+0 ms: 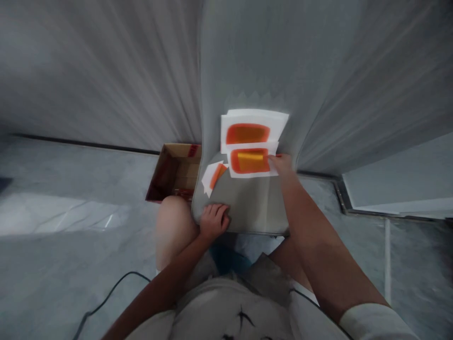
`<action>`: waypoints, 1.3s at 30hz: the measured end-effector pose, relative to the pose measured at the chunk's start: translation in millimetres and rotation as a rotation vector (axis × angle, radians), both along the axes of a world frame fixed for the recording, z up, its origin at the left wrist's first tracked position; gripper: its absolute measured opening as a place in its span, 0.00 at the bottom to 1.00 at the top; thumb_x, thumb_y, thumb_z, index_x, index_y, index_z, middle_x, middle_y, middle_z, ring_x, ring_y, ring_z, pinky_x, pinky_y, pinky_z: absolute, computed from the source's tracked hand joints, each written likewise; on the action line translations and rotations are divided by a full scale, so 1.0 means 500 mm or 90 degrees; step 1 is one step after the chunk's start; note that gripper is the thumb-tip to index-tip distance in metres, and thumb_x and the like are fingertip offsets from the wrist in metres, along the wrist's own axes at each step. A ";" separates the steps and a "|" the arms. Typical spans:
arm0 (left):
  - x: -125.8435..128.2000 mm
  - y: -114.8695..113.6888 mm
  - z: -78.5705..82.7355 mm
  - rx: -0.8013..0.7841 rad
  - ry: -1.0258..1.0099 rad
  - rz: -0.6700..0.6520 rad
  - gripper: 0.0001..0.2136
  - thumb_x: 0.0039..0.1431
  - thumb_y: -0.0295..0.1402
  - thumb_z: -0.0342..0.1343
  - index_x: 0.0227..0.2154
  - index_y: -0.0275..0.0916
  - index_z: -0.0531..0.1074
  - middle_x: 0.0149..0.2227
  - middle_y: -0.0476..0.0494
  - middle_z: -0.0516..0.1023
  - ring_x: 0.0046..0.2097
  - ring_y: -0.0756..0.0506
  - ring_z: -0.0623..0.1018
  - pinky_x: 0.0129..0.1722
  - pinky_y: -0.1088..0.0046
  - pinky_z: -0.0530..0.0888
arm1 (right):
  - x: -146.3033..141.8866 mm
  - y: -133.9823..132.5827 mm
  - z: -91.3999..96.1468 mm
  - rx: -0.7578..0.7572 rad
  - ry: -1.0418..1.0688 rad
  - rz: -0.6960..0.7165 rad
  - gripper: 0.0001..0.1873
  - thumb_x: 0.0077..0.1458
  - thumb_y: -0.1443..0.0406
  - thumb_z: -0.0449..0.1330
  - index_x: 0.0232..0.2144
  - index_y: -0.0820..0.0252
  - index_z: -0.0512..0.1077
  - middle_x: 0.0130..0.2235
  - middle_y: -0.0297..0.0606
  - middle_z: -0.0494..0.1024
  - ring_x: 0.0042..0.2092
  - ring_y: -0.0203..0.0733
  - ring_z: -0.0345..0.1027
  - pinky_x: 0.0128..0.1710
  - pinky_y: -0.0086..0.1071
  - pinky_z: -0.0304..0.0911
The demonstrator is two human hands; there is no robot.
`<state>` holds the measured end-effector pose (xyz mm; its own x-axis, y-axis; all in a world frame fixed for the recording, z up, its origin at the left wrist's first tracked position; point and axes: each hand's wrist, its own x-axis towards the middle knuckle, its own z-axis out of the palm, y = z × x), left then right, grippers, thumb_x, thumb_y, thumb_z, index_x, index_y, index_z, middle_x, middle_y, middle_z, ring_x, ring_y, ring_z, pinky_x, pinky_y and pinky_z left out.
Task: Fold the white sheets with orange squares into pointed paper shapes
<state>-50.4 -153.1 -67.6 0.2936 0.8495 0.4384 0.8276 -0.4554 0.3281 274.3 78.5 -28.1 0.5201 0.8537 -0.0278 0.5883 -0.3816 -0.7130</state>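
The right hand [281, 165] is pinching the right edge of a white paper sheet [249, 161], and from here the grip looks light. That sheet carries an orange-red rounded patch with a yellow centre. The left hand [214, 222] sits at the near edge of a grey board [247, 205], its fingers curled but not clenched around anything I can make out. I read it as steadying the board, which seems to lie across the person's lap as a work surface.

Just above the pinched sheet, a second white sheet [247, 133] with an orange-red patch overlaps it, and more paper shows beneath. To their left, small white paper scraps [212, 177] with an orange strip lie on the board. Beyond the left hand is a bare knee [173, 226], and past that an open cardboard box [173, 172] with red tape [193, 151] on its rim; I can't read any writing on it. A black cable [106, 297] curves across the grey floor [60, 259] at lower left.
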 end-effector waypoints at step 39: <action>-0.031 0.023 -0.002 -0.051 -0.131 -0.148 0.23 0.60 0.16 0.55 0.47 0.52 0.84 0.57 0.49 0.81 0.58 0.40 0.76 0.58 0.54 0.74 | -0.073 -0.601 -0.041 0.178 -0.279 0.533 0.37 0.64 0.64 0.60 0.73 0.56 0.58 0.71 0.54 0.64 0.72 0.62 0.57 0.68 0.62 0.61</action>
